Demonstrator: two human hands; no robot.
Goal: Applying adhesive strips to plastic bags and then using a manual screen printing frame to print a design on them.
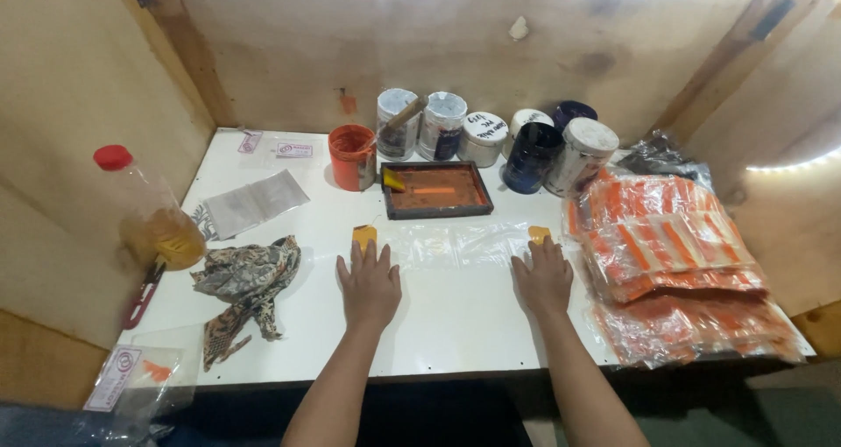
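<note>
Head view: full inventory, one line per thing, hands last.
table: 1, white, centre
clear plastic sheet: 1, transparent, between the hands
yellow tabs: 2, at the sheet's ends
ink tray: 1, dark frame, orange inside, behind the sheet
orange cup: 1, left of the tray
paint jars: about 7, white and dark, back row
bottle: 1, red cap, amber liquid, left
patterned rag: 1, brown, left
printed bags: stack, orange and clear, right
left hand: flat, at the left tab
right hand: flat, at the right tab
</note>
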